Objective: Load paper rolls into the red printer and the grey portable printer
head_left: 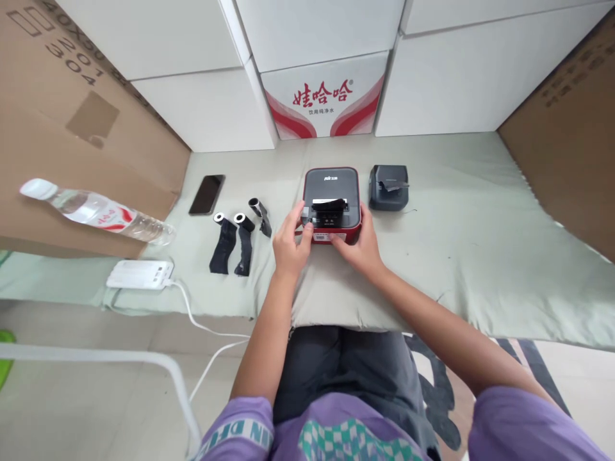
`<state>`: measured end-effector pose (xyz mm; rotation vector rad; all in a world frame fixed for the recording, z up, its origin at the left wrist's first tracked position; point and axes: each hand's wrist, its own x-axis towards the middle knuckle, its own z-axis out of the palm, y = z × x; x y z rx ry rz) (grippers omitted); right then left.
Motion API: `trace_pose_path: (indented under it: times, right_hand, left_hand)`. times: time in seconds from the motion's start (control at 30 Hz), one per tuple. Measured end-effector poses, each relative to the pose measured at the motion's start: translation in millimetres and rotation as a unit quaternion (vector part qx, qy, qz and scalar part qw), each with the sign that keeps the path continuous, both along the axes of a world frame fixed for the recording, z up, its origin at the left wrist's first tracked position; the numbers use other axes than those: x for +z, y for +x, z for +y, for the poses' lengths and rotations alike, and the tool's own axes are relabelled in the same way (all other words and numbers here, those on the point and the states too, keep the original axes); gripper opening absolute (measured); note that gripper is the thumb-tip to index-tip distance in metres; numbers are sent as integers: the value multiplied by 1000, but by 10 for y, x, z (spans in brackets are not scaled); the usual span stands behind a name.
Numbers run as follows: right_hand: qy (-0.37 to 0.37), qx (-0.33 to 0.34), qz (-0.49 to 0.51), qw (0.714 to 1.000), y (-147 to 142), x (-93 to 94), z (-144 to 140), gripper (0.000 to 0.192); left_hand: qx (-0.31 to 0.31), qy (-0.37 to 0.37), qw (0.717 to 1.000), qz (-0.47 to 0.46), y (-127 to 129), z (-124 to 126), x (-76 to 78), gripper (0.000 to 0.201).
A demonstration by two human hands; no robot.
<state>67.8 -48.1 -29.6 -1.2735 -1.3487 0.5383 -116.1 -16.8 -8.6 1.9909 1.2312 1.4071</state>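
Note:
A black and red label printer (331,186) sits on the cloth-covered table in front of me, a short black strip lying across the slot in its top. My left hand (291,242) is closed around its left front corner, thumb on the front edge. On the opposite side my right hand (362,246) grips the right front corner, with the thumb against the white label on the front. Just right of the printer stands a smaller dark boxy device (389,187), with a black strip on its top too.
Left of my hands lie several black ribbon rolls (244,221) and a phone (207,194). Further left are a water bottle (103,214) and a white power bank (139,274) with a cable. White boxes (321,105) line the back; cardboard boxes (81,121) flank both sides.

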Motion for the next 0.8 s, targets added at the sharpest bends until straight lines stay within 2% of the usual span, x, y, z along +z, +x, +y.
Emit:
trace_pose_path:
  times: [0.1,0.23,0.3,0.43,0.53,0.63,0.8]
  right_hand:
    - [4,12,52,999,32,7,11,85]
    - [-9,-11,141,990,78,-5,52,71]
    - [-25,-26,176,984,97,-12,82,67]
    - [-49,-35,208,976,127,-34,137,62]
    - [-50,-37,210,976,138,-56,164,60]
    - [-47,-37,199,978,144,-77,183,58]
    - [-47,-40,185,981,170,-117,211,53]
  left_hand:
    - [17,55,998,37,-24,15,6,53]
    - [83,97,988,86,-60,40,38,50]
    - [90,92,983,131,-86,48,101,44]
    - [61,44,973,217,-162,41,295,34]
    - [48,22,965,258,-220,18,377,40]
    - [48,29,970,236,-233,-1,311,47]
    - [51,35,988,139,-156,12,57,50]
